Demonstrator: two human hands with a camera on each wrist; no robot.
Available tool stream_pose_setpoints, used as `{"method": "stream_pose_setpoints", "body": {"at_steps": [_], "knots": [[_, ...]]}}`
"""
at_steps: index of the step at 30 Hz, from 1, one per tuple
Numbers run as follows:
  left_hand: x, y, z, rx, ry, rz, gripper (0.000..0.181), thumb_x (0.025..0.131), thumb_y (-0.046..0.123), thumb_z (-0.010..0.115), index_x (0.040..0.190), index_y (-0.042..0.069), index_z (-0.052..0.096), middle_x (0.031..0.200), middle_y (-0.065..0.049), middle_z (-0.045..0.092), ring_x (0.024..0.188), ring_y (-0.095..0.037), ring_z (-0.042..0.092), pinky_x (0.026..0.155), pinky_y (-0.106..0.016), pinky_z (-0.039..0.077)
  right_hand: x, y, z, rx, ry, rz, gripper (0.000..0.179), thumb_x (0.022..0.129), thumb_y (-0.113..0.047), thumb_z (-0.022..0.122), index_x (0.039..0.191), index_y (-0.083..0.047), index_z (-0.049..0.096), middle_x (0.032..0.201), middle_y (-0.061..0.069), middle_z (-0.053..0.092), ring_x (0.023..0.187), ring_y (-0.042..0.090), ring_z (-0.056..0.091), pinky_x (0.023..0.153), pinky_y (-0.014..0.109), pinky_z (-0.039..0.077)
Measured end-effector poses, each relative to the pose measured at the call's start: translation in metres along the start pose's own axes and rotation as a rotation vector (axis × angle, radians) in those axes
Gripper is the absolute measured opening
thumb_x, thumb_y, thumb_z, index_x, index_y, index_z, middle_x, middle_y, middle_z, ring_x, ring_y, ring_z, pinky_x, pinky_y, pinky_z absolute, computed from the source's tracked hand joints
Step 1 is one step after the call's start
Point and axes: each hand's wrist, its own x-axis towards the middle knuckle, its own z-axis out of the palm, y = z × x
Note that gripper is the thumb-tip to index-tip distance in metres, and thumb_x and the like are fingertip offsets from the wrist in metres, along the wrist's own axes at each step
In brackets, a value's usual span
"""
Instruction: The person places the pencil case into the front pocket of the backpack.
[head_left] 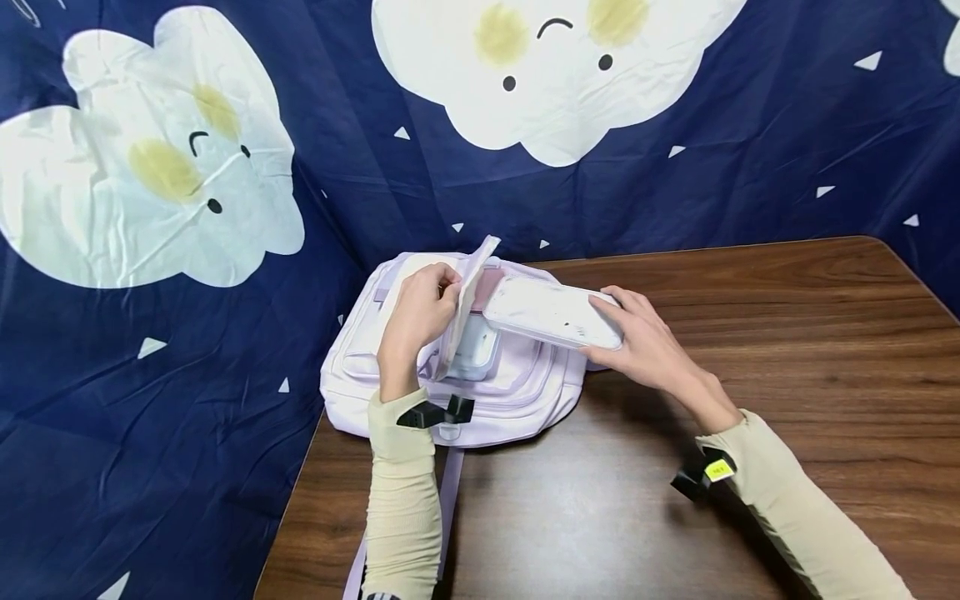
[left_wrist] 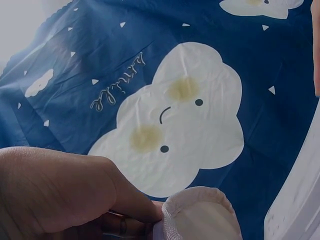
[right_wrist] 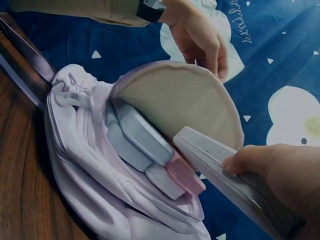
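A pale lilac backpack (head_left: 487, 427) lies on the table with its front pocket unzipped. My left hand (head_left: 416, 317) pinches the edge of the pocket flap (right_wrist: 185, 102) and holds it raised. In the left wrist view, thumb and fingers meet at the flap's rim (left_wrist: 200, 215). My right hand (head_left: 648, 346) grips one end of a flat white rectangular case (head_left: 551, 312), whose other end is over the pocket opening. Inside the pocket, the right wrist view shows pale blue boxes (right_wrist: 142, 134), a pink box (right_wrist: 187, 175) and a whitish box (right_wrist: 163, 181).
The brown wooden table (head_left: 787, 350) extends to the right and front of the bag. A lilac strap (head_left: 450, 492) hangs toward the near side beneath my left forearm. Behind and to the left hangs a navy cloth (head_left: 330, 150) printed with clouds.
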Motion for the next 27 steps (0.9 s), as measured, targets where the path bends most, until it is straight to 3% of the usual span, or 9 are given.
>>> {"method": "stream_pose_setpoints", "body": {"at_steps": [14, 21, 27], "knots": [[0.002, 0.0, 0.003, 0.007, 0.035, 0.115, 0.013, 0.089, 0.005, 0.051, 0.09, 0.001, 0.063, 0.086, -0.01, 0.063, 0.083, -0.024, 0.057, 0.08, -0.038, 0.045, 0.026, -0.009, 0.018, 0.01, -0.076, -0.025, 0.077, 0.074, -0.04, 0.077, 0.137, -0.004, 0.05, 0.14, 0.017, 0.044, 0.129, 0.036, 0.036, 0.105, 0.052, 0.032], [0.003, 0.002, 0.005, 0.012, 0.046, 0.175, 0.012, 0.089, 0.003, 0.051, 0.091, -0.001, 0.063, 0.09, -0.012, 0.063, 0.085, -0.024, 0.057, 0.084, -0.039, 0.044, 0.044, -0.01, 0.028, 0.01, -0.071, -0.072, 0.076, 0.074, -0.039, 0.076, 0.135, -0.002, 0.051, 0.138, 0.019, 0.046, 0.127, 0.038, 0.037, 0.105, 0.052, 0.032], [0.003, 0.005, 0.005, -0.008, 0.053, 0.2, 0.012, 0.088, 0.002, 0.052, 0.09, 0.0, 0.063, 0.088, -0.011, 0.063, 0.083, -0.024, 0.057, 0.082, -0.038, 0.045, 0.061, -0.018, 0.042, 0.024, -0.115, -0.049, 0.078, 0.075, -0.041, 0.075, 0.138, -0.004, 0.049, 0.146, 0.022, 0.039, 0.133, 0.038, 0.033, 0.108, 0.052, 0.03]]}}
